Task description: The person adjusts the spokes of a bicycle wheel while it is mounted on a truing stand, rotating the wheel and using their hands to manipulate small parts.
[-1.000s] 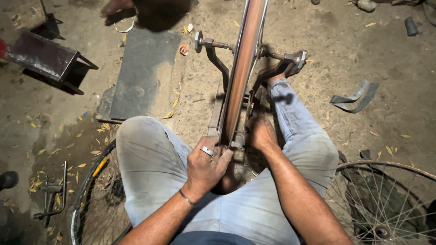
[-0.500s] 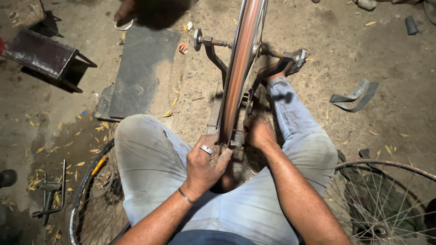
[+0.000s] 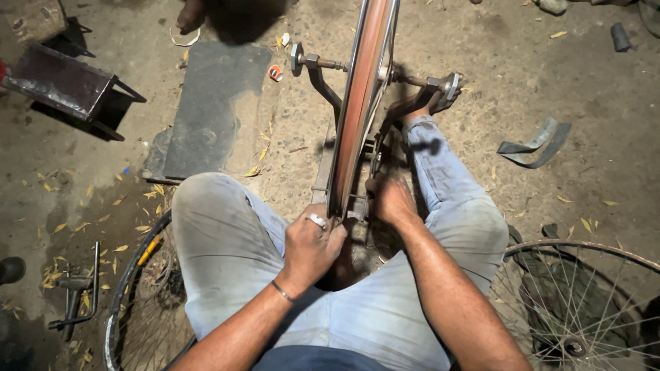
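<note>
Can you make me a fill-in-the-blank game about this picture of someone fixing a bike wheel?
1. The left hand wears a ring and holds the rim of the upright ____.
2. The right hand rests on the wheel's ____ side.
3. A second wheel with spokes lies on the ____.
4. The person wears light blue ____.

Missing words: wheel; right; ground; jeans

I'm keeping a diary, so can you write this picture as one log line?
left hand: grips wheel rim | right hand: on wheel's far side | stand: holds wheel upright
</note>
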